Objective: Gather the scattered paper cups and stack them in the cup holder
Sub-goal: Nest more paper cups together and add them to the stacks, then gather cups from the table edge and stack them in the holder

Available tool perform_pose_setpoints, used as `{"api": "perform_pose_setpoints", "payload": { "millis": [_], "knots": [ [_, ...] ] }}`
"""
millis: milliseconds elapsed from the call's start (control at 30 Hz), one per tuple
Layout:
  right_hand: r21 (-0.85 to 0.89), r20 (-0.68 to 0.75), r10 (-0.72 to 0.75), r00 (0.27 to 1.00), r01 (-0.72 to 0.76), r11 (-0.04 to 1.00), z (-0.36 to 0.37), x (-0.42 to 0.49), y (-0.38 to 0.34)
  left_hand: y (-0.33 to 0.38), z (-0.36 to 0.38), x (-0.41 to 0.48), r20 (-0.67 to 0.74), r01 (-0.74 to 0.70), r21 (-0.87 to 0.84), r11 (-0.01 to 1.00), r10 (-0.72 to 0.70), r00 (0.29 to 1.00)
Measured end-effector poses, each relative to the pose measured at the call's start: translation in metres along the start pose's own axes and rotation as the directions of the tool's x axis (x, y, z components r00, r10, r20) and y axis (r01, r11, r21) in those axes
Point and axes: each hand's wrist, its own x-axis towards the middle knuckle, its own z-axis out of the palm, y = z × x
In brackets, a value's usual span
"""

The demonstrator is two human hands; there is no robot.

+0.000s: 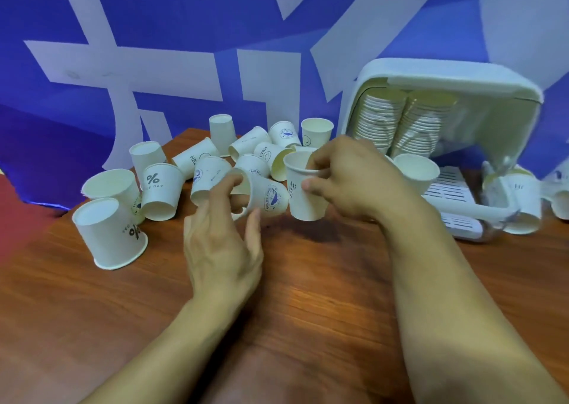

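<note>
Several white paper cups lie scattered across the back of the wooden table (308, 280), some upright, some tipped over. My right hand (351, 175) pinches the rim of an upright "Hi" cup (303, 197), lifted slightly off the table. My left hand (224, 234) has its fingers around a whale-print cup (268, 195) lying on its side, mouth toward the hand. The white cup holder (446, 77) stands at the right, open toward me, with two rows of stacked cups (403, 120) inside.
A blue and white printed backdrop (184, 65) rises right behind the table. More cups, such as the percent-sign cup (107, 234), sit at the left edge. A clear lid part (508, 200) and cups rest at the holder's right.
</note>
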Motion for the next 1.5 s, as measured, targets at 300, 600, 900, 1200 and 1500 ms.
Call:
{"api": "perform_pose_setpoints", "payload": {
  "millis": [300,600,900,1200,1500],
  "knots": [
    [0.276,-0.559,0.297,0.775,-0.164,0.947,-0.054,-0.015,0.081,0.114,0.051,0.067,-0.095,-0.181,-0.155,0.971,0.168,0.981],
    [0.214,-0.480,0.389,0.786,-0.325,0.921,-0.045,-0.014,0.116,0.135,0.118,0.053,-0.012,-0.219,-0.179,0.959,0.221,0.975],
    [0.125,-0.455,0.407,0.792,-0.395,0.910,-0.031,-0.007,0.120,0.115,0.132,0.056,0.088,-0.235,-0.115,0.965,0.245,0.965],
    [0.105,-0.239,0.552,0.799,-0.544,0.832,-0.009,-0.006,0.136,0.105,0.139,0.050,0.340,-0.255,-0.010,0.967,0.243,0.909],
    [0.099,-0.185,0.562,0.806,-0.554,0.827,0.004,-0.001,0.139,0.099,0.151,0.043,0.415,-0.197,-0.023,0.980,0.189,0.890]
  ]
}}
